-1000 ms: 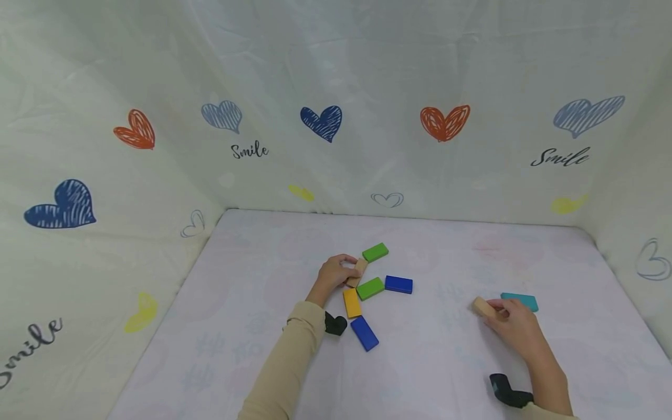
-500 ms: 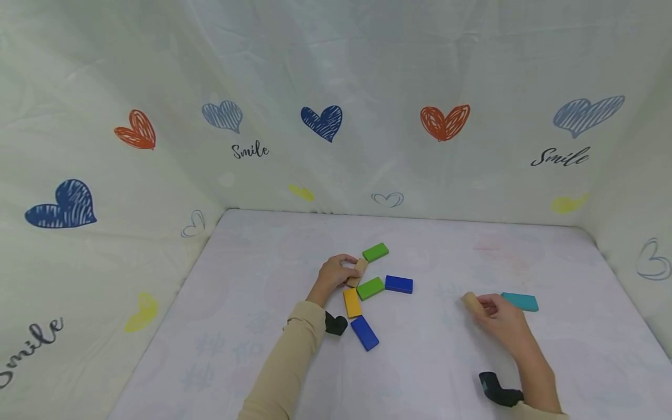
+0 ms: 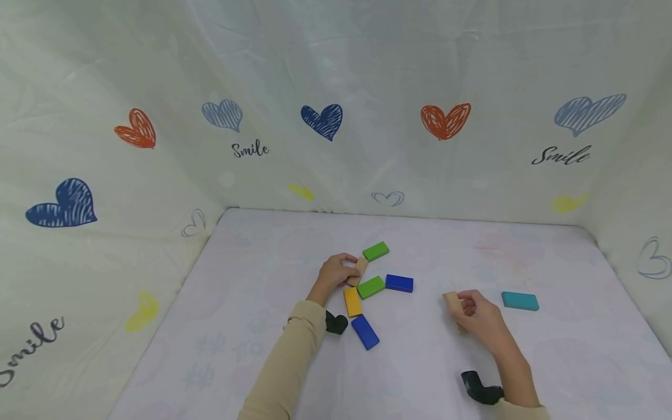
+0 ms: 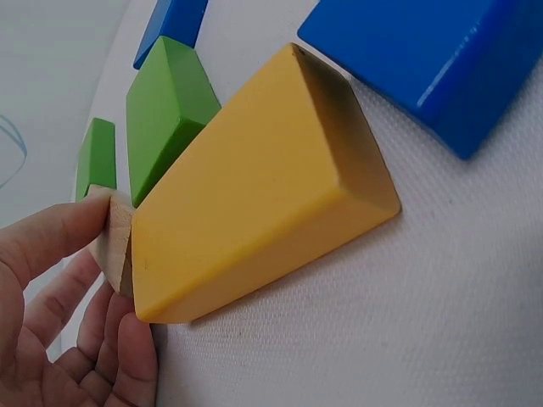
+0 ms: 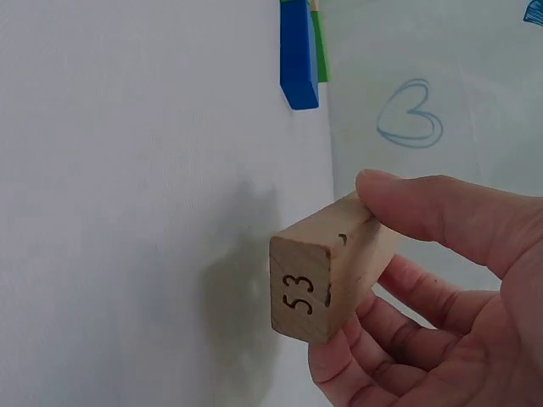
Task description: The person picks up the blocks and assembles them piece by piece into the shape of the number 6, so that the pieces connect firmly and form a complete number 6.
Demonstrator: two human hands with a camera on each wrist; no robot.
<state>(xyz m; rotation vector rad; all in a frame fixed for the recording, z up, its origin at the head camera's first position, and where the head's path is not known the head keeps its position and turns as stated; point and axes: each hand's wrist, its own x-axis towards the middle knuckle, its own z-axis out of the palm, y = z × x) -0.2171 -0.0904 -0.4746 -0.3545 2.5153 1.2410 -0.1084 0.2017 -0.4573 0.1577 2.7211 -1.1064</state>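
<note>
Right hand and left hand are both clamped on wood over a white table — a wooden block is pinched clear of it by the right; a second wooden block is held by the left between a green block and a yellow block. On the first, "53" is marked.

Your left hand hides part of the wooden block near the head view's middle. A blue block runs out of the left wrist view's upper right. The right wrist view's right edge crops your right hand, which covers part of the numbered block.
</note>
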